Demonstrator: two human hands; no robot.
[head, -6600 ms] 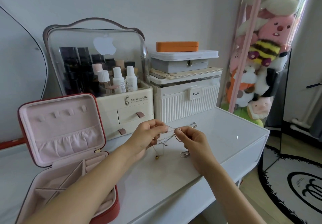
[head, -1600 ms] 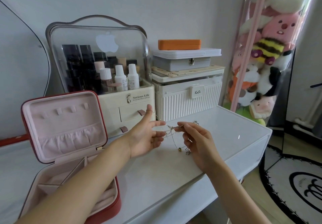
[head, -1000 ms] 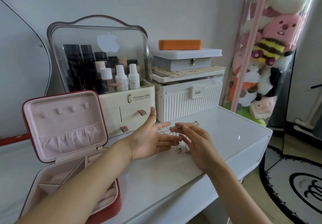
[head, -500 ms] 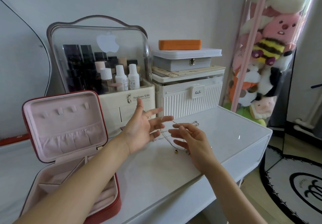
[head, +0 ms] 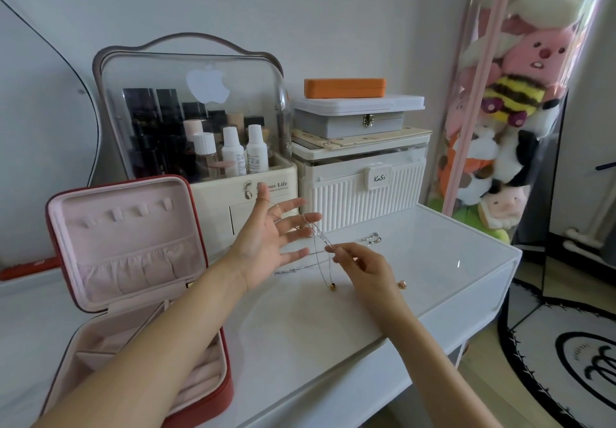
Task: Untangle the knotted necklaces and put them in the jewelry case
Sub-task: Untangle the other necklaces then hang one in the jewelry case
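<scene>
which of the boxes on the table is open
The red jewelry case at left, its pink-lined lid raised; the orange box and grey latched box are shut.

Soft daylight from the right, glare on the white table [head: 466, 261], mild wide-angle bending at edges, sharp focus

Your left hand [head: 266, 244] is raised over the white glossy tabletop [head: 300, 321] with palm up and fingers spread, thin silver chain necklaces [head: 320, 244] looped over the fingertips. At 3 o'clock from it, your right hand [head: 363, 269] pinches the same chains between thumb and forefinger; strands hang from the pinch to a small gold bead [head: 332, 287] just above the tabletop. At 8 o'clock from your left hand, the red jewelry case with pink velvet lining [head: 133, 261] stands with its lid upright. At 11 o'clock sits the clear-domed cream cosmetics organiser [head: 200, 121], and at 1 o'clock the white ribbed storage box [head: 363, 191].
</scene>
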